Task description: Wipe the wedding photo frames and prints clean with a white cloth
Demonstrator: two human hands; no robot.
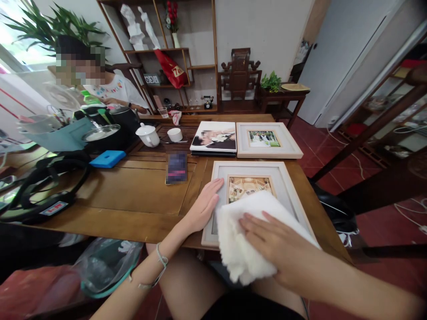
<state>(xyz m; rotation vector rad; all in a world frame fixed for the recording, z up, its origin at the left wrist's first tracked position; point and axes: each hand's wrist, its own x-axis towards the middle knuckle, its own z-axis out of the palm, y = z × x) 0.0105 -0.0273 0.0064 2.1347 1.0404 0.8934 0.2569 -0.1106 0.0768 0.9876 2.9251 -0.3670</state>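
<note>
A white-framed picture (283, 182) lies flat at the near right edge of the wooden table (133, 191). My left hand (203, 206) rests flat on the frame's left border, fingers together. My right hand (270, 242) presses a white fluffy cloth (233, 240) onto the lower part of the frame's glass; the cloth hangs over the table edge. A second framed picture (267, 140) and a photo book (215, 138) lie farther back on the table.
A phone (176, 168) lies mid-table. A white teapot (148, 135), a cup (175, 134), a blue case (107, 158) and black straps (43, 186) are to the left. Another person (110, 86) sits at the far left. Shelves and a chair (239, 78) stand behind.
</note>
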